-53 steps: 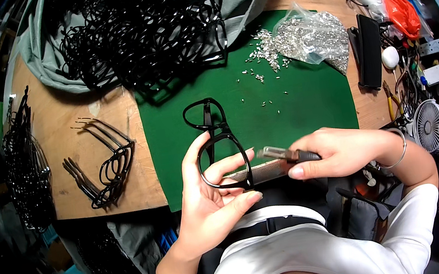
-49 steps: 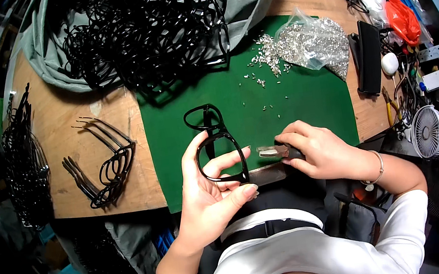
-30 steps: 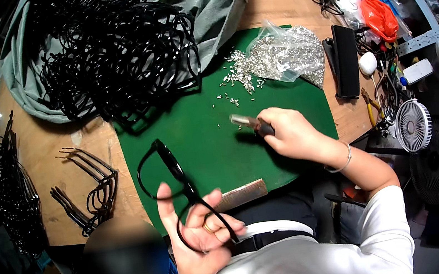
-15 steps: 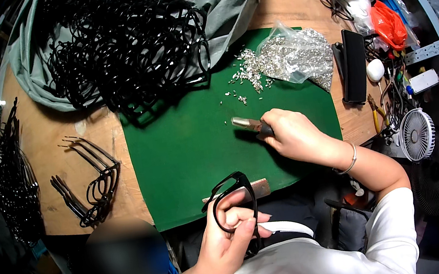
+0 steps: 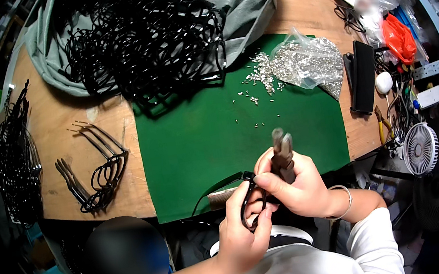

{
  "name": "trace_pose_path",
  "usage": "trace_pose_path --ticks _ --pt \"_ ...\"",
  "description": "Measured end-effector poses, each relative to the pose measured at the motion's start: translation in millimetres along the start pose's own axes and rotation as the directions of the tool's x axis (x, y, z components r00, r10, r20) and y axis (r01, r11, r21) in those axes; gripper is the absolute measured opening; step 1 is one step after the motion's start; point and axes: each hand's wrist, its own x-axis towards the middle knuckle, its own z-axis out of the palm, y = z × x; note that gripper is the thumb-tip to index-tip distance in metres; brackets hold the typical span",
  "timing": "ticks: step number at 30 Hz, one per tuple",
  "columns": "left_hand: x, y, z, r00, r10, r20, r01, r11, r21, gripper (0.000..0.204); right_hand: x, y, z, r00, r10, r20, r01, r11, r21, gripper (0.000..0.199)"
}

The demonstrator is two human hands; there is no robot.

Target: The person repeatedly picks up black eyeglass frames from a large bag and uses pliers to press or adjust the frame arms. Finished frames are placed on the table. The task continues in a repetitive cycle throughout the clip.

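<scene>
Close to my body, my left hand [image 5: 240, 243] is closed around a black eyeglass frame [image 5: 244, 203], tilted so that one rim faces up. My right hand [image 5: 305, 189] grips a pair of pliers [image 5: 284, 158] with the jaws pointing away from me. The thumb and fingertips of that hand meet the eyeglass frame at its upper corner. Just beyond my left fingers, a ridged metallic strip [image 5: 222, 198] lies at the front edge of the green mat [image 5: 193, 152]. Small silvery metal pieces [image 5: 262, 72] are scattered on the mat beside a clear bag [image 5: 304, 63] full of them.
A grey-green sack [image 5: 47, 71] holds a heap of black eyeglass frames [image 5: 144, 41] at the back. More frames stand at left [image 5: 107, 175] and far left [image 5: 18, 165]. To the right lie a black phone-like slab [image 5: 362, 77], yellow-handled pliers [image 5: 380, 125] and a white fan [image 5: 421, 148].
My right hand has come from the mat toward my left hand, turning the pliers from pointing left to pointing away. Its fingers now touch the eyeglass frame, which has turned in my left hand.
</scene>
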Motion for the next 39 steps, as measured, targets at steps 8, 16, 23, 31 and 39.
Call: trace_pose_path --ticks 8,16,23,31,39 --pt "5.7 19.9 -16.2 0.946 -0.247 0.212 0.301 0.910 -0.285 0.055 11.9 -21.3 -9.6 0.879 0.402 0.258 -0.464 0.845 0.267 0.019" --pt "6.9 37.8 -30.5 0.844 -0.368 0.390 0.532 0.665 -0.524 0.056 4.1 -23.9 -19.5 0.810 0.512 0.287 -0.572 0.797 0.193 0.024" --pt "2.7 31.5 -39.3 0.783 -0.416 0.461 0.616 0.622 -0.484 0.049 -7.0 -51.1 -50.5 0.639 0.620 0.455 -0.302 0.747 -0.593 0.036" --pt "6.9 36.2 -35.3 0.740 -0.467 0.485 0.660 0.643 -0.387 0.044 6.3 -69.3 -45.2 0.507 0.733 0.453 -0.252 0.629 -0.735 0.043" --pt "4.1 35.7 -32.0 0.745 -0.494 0.449 0.662 0.631 -0.405 0.044 -0.8 -58.6 -36.4 0.695 0.647 0.313 -0.098 0.517 -0.850 0.041"
